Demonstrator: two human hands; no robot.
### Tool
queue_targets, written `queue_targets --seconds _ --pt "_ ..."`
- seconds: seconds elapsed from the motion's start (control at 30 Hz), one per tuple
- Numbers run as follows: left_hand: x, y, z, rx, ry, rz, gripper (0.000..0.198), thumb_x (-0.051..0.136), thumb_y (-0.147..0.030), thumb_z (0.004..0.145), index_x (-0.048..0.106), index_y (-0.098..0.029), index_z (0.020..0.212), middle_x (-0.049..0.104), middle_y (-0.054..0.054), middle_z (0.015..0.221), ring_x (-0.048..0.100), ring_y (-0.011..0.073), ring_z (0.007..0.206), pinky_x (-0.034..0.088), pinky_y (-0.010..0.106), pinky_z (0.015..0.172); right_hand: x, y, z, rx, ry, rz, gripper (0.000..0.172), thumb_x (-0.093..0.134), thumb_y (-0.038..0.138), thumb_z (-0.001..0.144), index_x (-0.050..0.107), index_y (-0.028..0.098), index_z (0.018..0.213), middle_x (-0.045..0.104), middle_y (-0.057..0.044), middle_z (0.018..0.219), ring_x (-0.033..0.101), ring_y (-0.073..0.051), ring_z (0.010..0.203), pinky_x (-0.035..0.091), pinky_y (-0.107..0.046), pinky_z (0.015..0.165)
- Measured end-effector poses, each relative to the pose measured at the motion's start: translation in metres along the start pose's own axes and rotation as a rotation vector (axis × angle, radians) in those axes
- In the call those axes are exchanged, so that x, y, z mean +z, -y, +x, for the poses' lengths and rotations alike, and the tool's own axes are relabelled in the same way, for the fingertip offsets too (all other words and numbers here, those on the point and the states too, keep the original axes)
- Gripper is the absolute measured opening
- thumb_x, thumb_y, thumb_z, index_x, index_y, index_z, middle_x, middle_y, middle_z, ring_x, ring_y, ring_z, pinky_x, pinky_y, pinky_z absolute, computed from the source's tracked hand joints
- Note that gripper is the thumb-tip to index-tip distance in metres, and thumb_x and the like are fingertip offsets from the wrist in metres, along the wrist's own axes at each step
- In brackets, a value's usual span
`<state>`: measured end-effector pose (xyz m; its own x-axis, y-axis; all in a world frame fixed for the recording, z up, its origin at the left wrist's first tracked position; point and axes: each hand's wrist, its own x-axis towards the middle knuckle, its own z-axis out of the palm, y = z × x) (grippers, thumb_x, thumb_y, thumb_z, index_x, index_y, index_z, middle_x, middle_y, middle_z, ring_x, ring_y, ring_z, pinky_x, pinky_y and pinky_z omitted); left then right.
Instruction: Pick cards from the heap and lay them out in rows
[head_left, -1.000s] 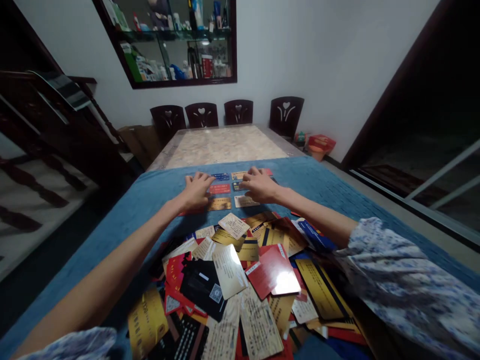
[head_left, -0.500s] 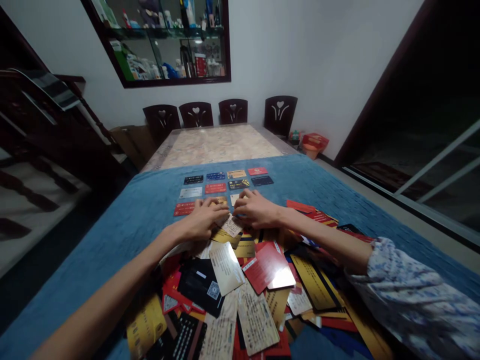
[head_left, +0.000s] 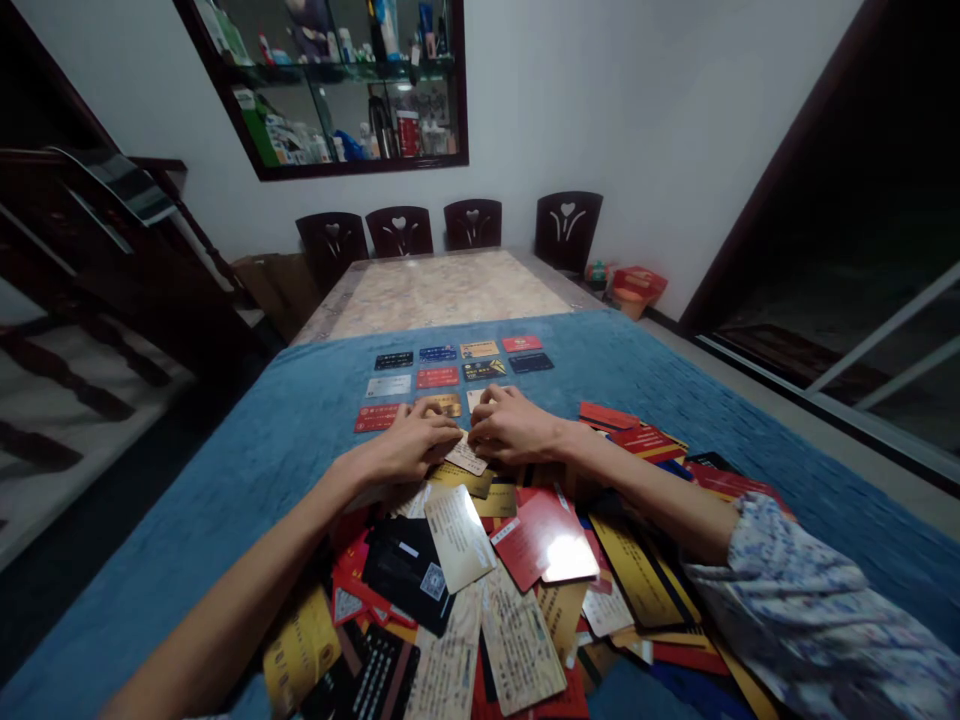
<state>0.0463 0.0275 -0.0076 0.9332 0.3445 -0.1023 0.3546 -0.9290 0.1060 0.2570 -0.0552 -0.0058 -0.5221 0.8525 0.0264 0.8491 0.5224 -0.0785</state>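
A heap of plastic cards [head_left: 480,590] in red, gold, black and cream lies on a blue cloth [head_left: 247,470] near me. Beyond it, several cards are laid out in neat rows [head_left: 450,375]. My left hand [head_left: 405,445] and my right hand [head_left: 514,425] meet at the far edge of the heap, fingers curled. Both touch a cream card [head_left: 466,457] lying there. Whether either hand has it pinched is hard to see.
The blue cloth covers the near part of a long marble-topped table [head_left: 442,290]. Dark wooden chairs [head_left: 397,230] stand at its far end below a glass wall cabinet [head_left: 337,80]. A dark staircase is at the left. A sliding door frame is at the right.
Both hands drew back from the laid-out rows to the far edge of the heap and closed in on the cream card. The view shifted slightly.
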Motion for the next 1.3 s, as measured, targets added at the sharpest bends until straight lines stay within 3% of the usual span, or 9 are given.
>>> queue_targets --seconds 0.17,0.33,0.7,0.87,1.17,1.3 --pt "-0.005 -0.007 -0.001 0.029 -0.015 0.026 0.019 0.052 -0.02 0.09 0.066 -0.024 0.103 0.066 0.007 0.116 0.037 0.0308 0.125 0.031 0.046 0.099 -0.007 0.008 -0.001 0.016 0.059 -0.004 0.043 0.058 0.056 0.087 0.074 0.02 0.103 0.067 -0.013 0.108 0.044 -0.033 0.107 0.032 -0.042 0.084" --pt "-0.01 -0.01 -0.002 0.052 0.006 0.019 0.01 0.054 -0.021 0.091 0.064 -0.022 0.091 0.069 0.005 0.106 0.039 0.0293 0.124 0.03 0.045 0.1 -0.009 0.011 -0.003 0.055 0.081 -0.012 0.038 0.059 0.051 0.087 0.072 0.02 0.106 0.066 -0.013 0.11 0.047 -0.032 0.107 0.035 -0.041 0.081" --pt "-0.011 -0.007 -0.005 0.065 -0.021 -0.017 0.01 0.055 -0.018 0.086 0.064 -0.022 0.087 0.066 0.005 0.101 0.042 0.0268 0.116 0.034 0.041 0.096 -0.009 0.005 -0.009 0.035 0.105 -0.01 0.032 0.062 0.047 0.085 0.07 0.021 0.101 0.065 -0.012 0.108 0.05 -0.03 0.103 0.037 -0.037 0.077" --pt "-0.013 -0.013 -0.004 0.092 -0.019 0.001 0.012 0.054 -0.017 0.085 0.064 -0.021 0.079 0.067 0.004 0.091 0.043 0.0266 0.116 0.032 0.042 0.096 -0.01 0.003 -0.011 0.009 0.076 -0.023 0.025 0.062 0.042 0.085 0.072 0.021 0.093 0.067 -0.011 0.1 0.052 -0.027 0.096 0.037 -0.036 0.076" --pt "-0.016 -0.001 -0.006 0.108 -0.084 -0.082 0.022 0.05 -0.017 0.085 0.072 -0.02 0.09 0.065 0.008 0.098 0.051 0.0258 0.111 0.039 0.04 0.096 -0.001 -0.011 -0.01 -0.109 -0.088 0.038 0.025 0.052 0.025 0.089 0.075 0.018 0.095 0.07 -0.009 0.086 0.055 -0.022 0.087 0.037 -0.035 0.08" --pt "-0.018 0.006 -0.006 0.1 -0.155 -0.177 0.026 0.047 -0.013 0.086 0.072 -0.018 0.088 0.065 0.007 0.095 0.059 0.0199 0.094 0.046 0.033 0.085 0.003 -0.015 -0.008 -0.083 -0.17 0.029 0.024 0.05 0.021 0.091 0.073 0.016 0.094 0.07 -0.01 0.087 0.056 -0.021 0.086 0.036 -0.032 0.077"
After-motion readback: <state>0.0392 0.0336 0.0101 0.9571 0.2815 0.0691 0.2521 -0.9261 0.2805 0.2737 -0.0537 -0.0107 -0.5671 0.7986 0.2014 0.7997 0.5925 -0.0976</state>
